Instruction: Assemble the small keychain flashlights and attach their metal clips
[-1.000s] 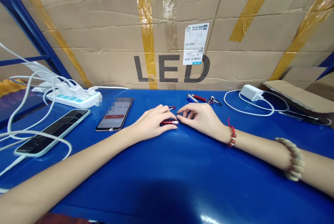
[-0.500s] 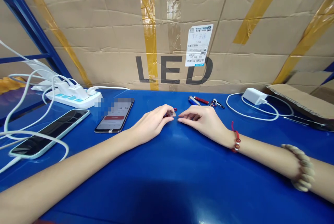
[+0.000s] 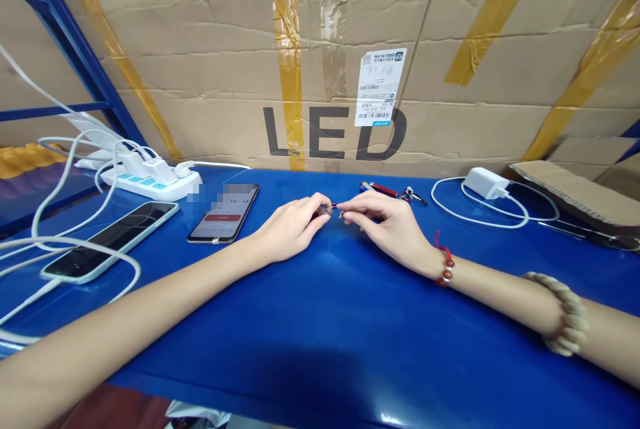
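My left hand (image 3: 293, 225) is raised slightly off the blue table (image 3: 320, 322), its fingers closed round a small red pen-like tube with a silver end (image 3: 326, 211). My right hand (image 3: 383, 222) meets it from the right. Its thumb and forefinger pinch at the tube's silver tip, where something tiny sits that I cannot make out. Both hands touch at the fingertips in the middle of the table. A red bead bracelet (image 3: 444, 267) and a pale bead bracelet (image 3: 563, 319) are on my right arm.
A phone with a lit screen (image 3: 225, 214) lies left of my hands, a dark phone (image 3: 113, 241) farther left among white cables. A power strip (image 3: 150, 179) sits back left. Behind my hands lie red and blue pens (image 3: 380, 187) and keys (image 3: 414, 195). A white charger (image 3: 485, 183) is back right. A cardboard box (image 3: 330, 62) forms the back wall.
My left hand lifted the red tube from the table and turned it. My right hand came in and closed its thumb and forefinger on the tube's tip.
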### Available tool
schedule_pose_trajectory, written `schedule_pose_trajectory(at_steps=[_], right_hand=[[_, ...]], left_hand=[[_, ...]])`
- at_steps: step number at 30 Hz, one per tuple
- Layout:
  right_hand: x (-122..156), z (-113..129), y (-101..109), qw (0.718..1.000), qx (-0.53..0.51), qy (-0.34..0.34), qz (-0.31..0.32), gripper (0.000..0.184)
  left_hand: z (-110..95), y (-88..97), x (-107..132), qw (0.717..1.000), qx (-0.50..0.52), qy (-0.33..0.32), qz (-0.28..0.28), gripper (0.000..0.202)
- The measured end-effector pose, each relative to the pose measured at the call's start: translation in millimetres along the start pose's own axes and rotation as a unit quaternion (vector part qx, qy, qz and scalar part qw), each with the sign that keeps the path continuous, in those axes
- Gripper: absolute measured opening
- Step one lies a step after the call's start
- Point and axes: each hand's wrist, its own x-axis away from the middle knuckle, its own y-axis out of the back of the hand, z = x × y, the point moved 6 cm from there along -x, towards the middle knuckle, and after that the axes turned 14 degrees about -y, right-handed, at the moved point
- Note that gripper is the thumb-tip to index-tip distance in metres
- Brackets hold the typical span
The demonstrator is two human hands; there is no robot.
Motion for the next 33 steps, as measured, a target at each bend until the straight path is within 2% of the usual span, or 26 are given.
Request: schedule_pose_trajectory(at_steps=[6, 15, 23, 33], right_hand=[[2.5, -3.4, -2.7, 0.999, -0.027, -0.033, 0.009, 0.017], [4.5, 8.2, -3.2, 0.999, 0.022, 0.021, 0.018, 0.009], [3.7, 5.9, -5.9, 0.999, 0.021, -0.012, 0.036, 0.007], [2.1, 1.4, -6.7, 0.999, 0.009, -0.030, 0.043, 0.010]], left_hand=[[-3.1, -1.8, -0.6, 0.999, -0.021, -0.022, 0.010, 0.016], [-1.5, -6.8, -1.7, 0.998, -0.043, -0.037, 0.031, 0.022], [1.8, -7.9, 0.3, 0.999, -0.029, -0.028, 0.030, 0.024], [-2.0, -3.1, 0.7, 0.998, -0.034, -0.049, 0.020, 0.020]])
